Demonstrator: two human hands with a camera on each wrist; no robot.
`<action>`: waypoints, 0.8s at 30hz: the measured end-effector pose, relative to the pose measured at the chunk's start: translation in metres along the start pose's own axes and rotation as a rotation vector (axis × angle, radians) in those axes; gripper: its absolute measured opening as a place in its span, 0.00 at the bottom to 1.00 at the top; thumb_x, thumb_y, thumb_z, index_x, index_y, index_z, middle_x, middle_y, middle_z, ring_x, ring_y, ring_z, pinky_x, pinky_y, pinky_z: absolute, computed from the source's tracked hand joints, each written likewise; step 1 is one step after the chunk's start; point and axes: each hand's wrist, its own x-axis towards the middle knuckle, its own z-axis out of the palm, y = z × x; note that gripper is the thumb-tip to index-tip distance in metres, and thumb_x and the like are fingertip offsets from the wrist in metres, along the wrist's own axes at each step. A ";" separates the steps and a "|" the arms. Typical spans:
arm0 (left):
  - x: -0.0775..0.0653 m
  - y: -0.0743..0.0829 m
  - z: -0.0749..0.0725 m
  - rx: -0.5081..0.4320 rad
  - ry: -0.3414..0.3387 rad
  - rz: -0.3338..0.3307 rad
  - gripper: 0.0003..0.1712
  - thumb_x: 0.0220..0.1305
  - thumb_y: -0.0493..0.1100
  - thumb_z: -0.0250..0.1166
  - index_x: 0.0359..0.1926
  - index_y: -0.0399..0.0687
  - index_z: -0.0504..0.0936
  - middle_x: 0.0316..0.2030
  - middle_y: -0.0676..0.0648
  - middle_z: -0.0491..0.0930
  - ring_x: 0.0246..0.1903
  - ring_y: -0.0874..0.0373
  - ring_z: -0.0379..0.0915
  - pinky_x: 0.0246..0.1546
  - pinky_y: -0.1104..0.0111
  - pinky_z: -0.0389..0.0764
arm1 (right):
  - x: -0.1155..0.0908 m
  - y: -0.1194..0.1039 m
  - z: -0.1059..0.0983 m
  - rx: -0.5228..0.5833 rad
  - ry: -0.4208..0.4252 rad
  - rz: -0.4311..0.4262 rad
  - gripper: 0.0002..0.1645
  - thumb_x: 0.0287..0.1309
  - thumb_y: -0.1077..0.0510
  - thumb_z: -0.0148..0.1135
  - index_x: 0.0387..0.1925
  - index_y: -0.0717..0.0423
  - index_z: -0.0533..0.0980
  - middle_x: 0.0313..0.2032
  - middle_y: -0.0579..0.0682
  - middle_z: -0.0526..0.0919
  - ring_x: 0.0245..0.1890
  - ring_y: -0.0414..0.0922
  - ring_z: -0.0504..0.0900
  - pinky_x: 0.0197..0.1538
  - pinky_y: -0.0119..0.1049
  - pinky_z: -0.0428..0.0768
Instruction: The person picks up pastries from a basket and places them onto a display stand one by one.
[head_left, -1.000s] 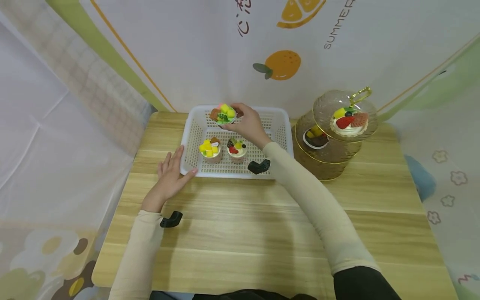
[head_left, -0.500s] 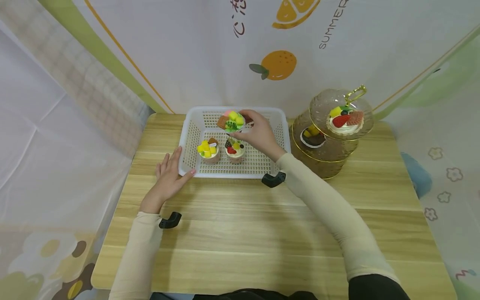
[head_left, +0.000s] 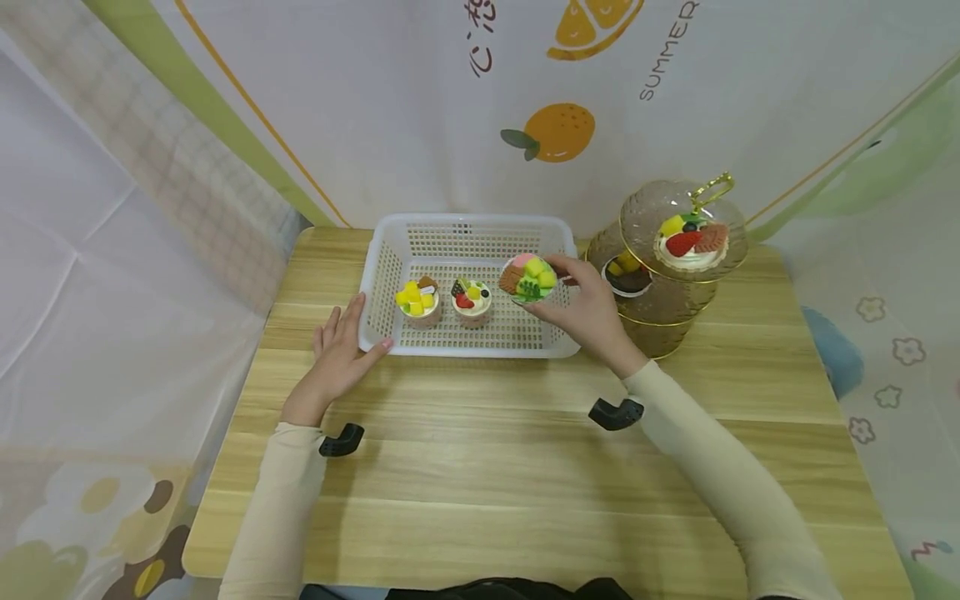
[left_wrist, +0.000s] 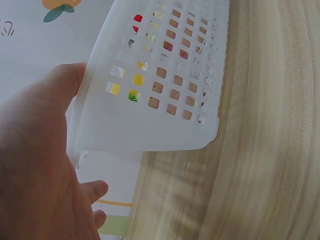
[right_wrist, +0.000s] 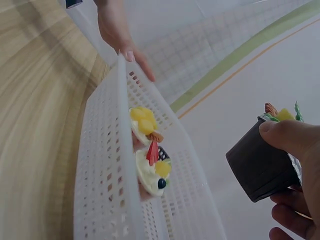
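Observation:
My right hand [head_left: 594, 315] pinches a toy cupcake [head_left: 528, 278] over the right part of a white plastic basket [head_left: 450, 350]. Green and yellow fruit, a brown wafer and something pink top it. In the right wrist view its dark cup [right_wrist: 262, 160] sits between thumb and fingers. My left hand [head_left: 336, 358] rests at the basket's front left corner, fingers straight along the side and thumb at the front rim. Inside the basket stand a cupcake with yellow cubes [head_left: 418, 302] and a cupcake with a strawberry [head_left: 472, 302], side by side.
Right of the basket stands a tiered, gold-rimmed clear stand [head_left: 637, 237]. A fruit-topped tart [head_left: 692, 246] is on its top tier, and a dark-filled cake [head_left: 627, 275] on the tier below. Behind the wooden table [head_left: 465, 483] hangs a printed curtain [head_left: 375, 108].
My right hand has carried the cupcake to the right and toward me, from the basket's back to over its right part. My left hand stays at the corner.

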 end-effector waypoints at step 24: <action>0.001 0.000 0.000 0.013 -0.016 -0.005 0.54 0.69 0.69 0.50 0.78 0.61 0.26 0.80 0.39 0.34 0.77 0.35 0.20 0.69 0.33 0.24 | -0.091 0.061 -0.096 -0.062 0.359 0.185 0.40 0.41 0.64 0.79 0.60 0.54 0.77 0.51 0.36 0.80 0.48 0.24 0.69 0.55 0.25 0.65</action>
